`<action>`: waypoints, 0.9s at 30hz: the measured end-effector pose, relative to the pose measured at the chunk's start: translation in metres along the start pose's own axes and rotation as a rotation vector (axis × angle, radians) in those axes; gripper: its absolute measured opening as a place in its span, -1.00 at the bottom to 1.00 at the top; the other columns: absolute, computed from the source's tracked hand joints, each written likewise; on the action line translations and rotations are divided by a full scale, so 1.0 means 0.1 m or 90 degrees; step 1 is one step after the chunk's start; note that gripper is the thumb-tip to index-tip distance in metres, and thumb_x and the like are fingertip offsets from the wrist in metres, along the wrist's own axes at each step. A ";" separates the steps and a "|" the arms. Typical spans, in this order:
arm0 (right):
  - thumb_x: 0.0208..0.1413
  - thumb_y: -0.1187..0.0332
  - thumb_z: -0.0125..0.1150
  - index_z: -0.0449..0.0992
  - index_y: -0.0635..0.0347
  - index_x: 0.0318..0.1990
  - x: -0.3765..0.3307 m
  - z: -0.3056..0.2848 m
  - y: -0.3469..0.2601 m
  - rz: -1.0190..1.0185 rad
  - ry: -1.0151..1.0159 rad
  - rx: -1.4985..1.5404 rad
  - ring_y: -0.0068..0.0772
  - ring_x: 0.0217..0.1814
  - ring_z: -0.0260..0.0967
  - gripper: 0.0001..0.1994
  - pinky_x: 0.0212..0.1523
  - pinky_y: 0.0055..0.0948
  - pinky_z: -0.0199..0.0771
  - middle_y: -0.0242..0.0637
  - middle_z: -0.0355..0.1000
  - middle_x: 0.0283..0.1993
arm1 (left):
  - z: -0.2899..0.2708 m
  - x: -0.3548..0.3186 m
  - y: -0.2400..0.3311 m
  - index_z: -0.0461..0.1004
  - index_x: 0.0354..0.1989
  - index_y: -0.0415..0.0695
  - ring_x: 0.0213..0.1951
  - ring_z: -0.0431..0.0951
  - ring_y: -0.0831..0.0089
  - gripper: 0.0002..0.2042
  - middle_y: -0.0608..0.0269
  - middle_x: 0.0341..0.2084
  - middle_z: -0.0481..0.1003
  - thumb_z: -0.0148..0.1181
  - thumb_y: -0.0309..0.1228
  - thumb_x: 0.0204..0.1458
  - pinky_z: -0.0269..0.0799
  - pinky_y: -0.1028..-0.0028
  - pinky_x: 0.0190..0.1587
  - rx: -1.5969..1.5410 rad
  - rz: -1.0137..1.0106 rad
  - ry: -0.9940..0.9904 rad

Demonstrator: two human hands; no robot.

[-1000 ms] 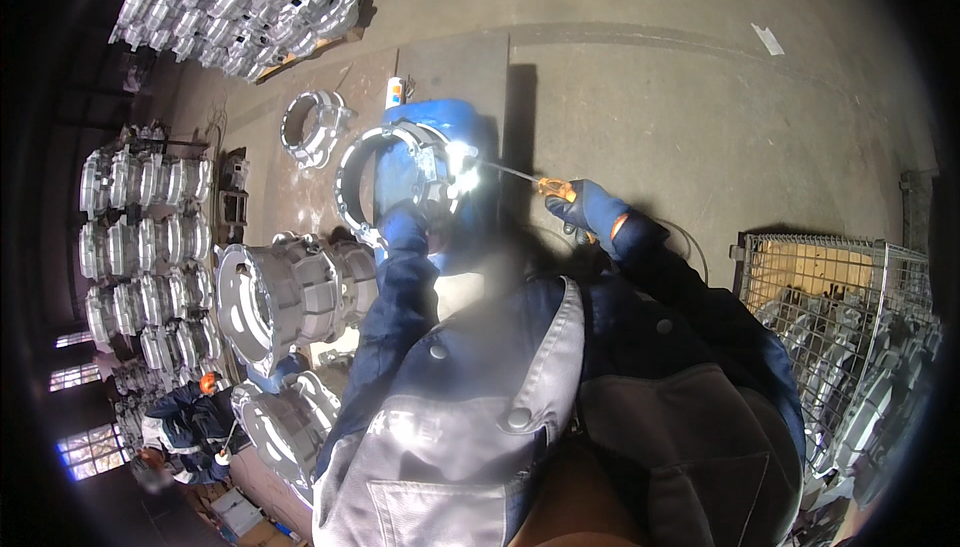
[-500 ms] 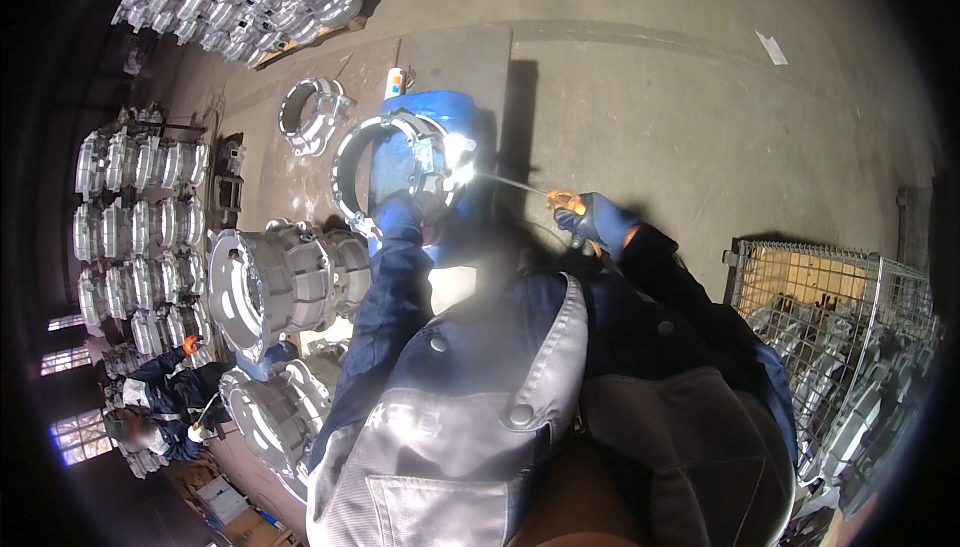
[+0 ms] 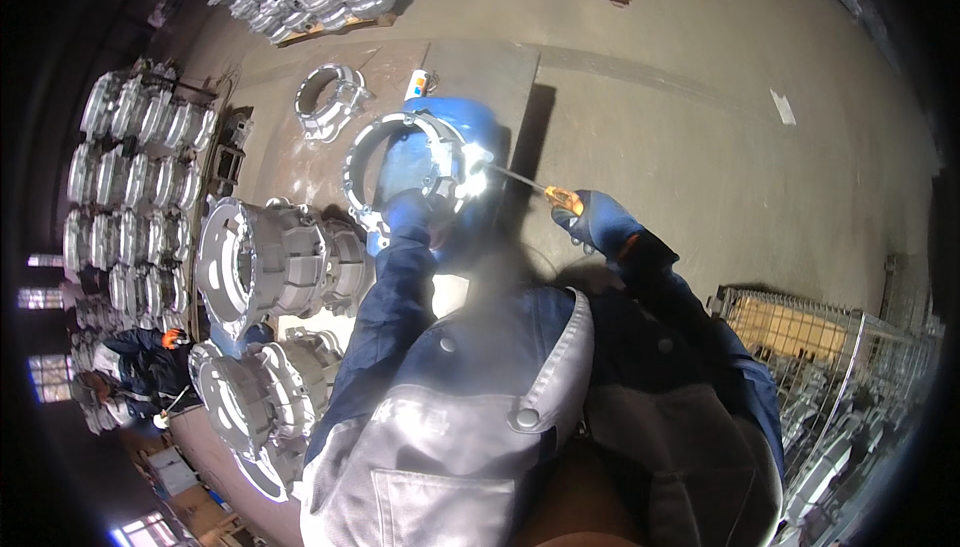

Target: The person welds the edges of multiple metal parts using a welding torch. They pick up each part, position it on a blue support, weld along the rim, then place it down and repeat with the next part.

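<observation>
A ring-shaped silver metal casting (image 3: 352,169) with lugs round its rim stands on a blue support (image 3: 455,112). My left hand (image 3: 410,211), in a blue glove, grips the casting's near side; its fingertips are partly hidden. In my right hand (image 3: 603,223), also gloved in blue, is the orange handle of a tool (image 3: 563,200) with a long thin metal shaft. The shaft points left, and its far end reaches the casting's right side, where bright glare hides the tip and the contact.
Another ring casting (image 3: 330,104) and a white can (image 3: 417,84) lie beyond. Larger castings (image 3: 228,265) stand at my left, near a co-worker (image 3: 150,372). Stacked castings (image 3: 130,177) line the far left. A wire cage (image 3: 850,357) of parts stands at right.
The casting now shows its opening more face-on. My right hand and the tool have shifted slightly, the shaft still reaching the casting's right side. The whole view has turned a little.
</observation>
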State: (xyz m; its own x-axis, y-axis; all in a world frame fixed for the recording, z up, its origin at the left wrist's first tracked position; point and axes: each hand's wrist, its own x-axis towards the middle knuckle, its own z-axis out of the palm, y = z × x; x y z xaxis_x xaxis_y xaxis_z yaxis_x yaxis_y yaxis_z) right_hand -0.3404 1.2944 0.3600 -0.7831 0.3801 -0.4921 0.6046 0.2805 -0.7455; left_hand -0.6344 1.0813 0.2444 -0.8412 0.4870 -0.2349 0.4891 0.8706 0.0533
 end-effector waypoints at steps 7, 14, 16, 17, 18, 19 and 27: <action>0.31 0.05 -0.23 0.36 -0.12 0.19 0.55 0.10 -0.79 -0.169 0.088 -0.335 0.07 -0.07 0.43 -0.60 -0.02 -0.14 0.40 0.00 0.47 -0.10 | 0.01 0.08 0.00 0.64 -0.25 0.04 -0.18 0.62 0.25 -0.79 0.19 -0.26 0.61 0.18 -0.24 -0.03 0.50 0.30 -0.18 0.075 0.007 -0.088; 0.10 -0.08 0.14 0.55 0.20 -0.14 0.78 0.48 -1.09 -0.253 0.020 -0.138 0.04 -0.21 0.51 -0.52 -0.16 -0.14 0.48 0.02 0.53 -0.33 | -0.09 -0.10 0.04 0.64 -0.34 -0.02 -0.29 0.62 0.20 -0.82 0.13 -0.40 0.60 0.15 -0.28 -0.02 0.47 0.21 -0.29 0.069 0.057 0.054; 0.08 -0.05 0.19 0.54 0.21 -0.15 0.64 0.33 -0.90 -0.222 -0.040 -0.095 -0.08 -0.36 0.48 -0.54 -0.27 -0.17 0.47 -0.05 0.51 -0.42 | -0.10 -0.15 0.06 0.63 -0.39 -0.03 -0.37 0.61 0.22 -0.82 0.16 -0.46 0.59 0.17 -0.24 -0.04 0.44 0.21 -0.37 0.064 0.062 0.063; 0.06 -0.04 0.21 0.53 0.22 -0.15 0.55 0.19 -0.77 -0.193 -0.007 -0.131 -0.13 -0.43 0.47 -0.54 -0.33 -0.19 0.46 -0.08 0.50 -0.46 | -0.09 -0.16 0.08 0.63 -0.38 -0.03 -0.38 0.62 0.21 -0.79 0.15 -0.46 0.59 0.17 -0.20 -0.04 0.45 0.22 -0.37 0.034 0.060 0.092; 0.05 -0.02 0.23 0.53 0.22 -0.15 0.45 0.08 -0.64 -0.152 0.059 -0.151 -0.19 -0.51 0.45 -0.55 -0.39 -0.20 0.45 -0.11 0.48 -0.50 | -0.10 -0.16 0.07 0.63 -0.38 -0.03 -0.37 0.62 0.20 -0.78 0.15 -0.45 0.60 0.17 -0.19 -0.04 0.46 0.23 -0.36 0.055 0.052 0.042; 0.10 0.06 0.15 0.46 0.13 0.01 0.32 -0.03 -0.48 -0.127 0.072 -0.228 -0.08 -0.30 0.46 -0.58 -0.23 -0.20 0.45 -0.08 0.49 -0.27 | -0.09 -0.16 0.07 0.63 -0.37 -0.02 -0.36 0.62 0.20 -0.77 0.16 -0.45 0.60 0.17 -0.17 -0.04 0.47 0.24 -0.35 0.076 0.060 0.026; 0.18 0.18 0.08 0.39 0.23 0.16 -0.26 -0.20 0.74 0.124 -0.066 0.263 -0.44 -0.51 0.39 -0.55 -0.48 -0.45 0.47 -0.27 0.44 -0.11 | -0.10 -0.14 0.30 0.60 -0.32 -0.09 -0.38 0.58 0.16 -0.79 0.04 -0.47 0.58 0.24 -0.23 -0.01 0.46 0.25 -0.27 -0.269 0.006 0.100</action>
State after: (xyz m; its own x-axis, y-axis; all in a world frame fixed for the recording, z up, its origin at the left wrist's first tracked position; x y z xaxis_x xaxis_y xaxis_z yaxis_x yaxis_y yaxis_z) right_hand -0.2725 1.3227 0.3270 -0.6837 0.2956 -0.6672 0.6497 -0.1698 -0.7410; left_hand -0.6103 1.1018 0.2590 -0.8779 0.4715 -0.0835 0.3875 0.8020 0.4546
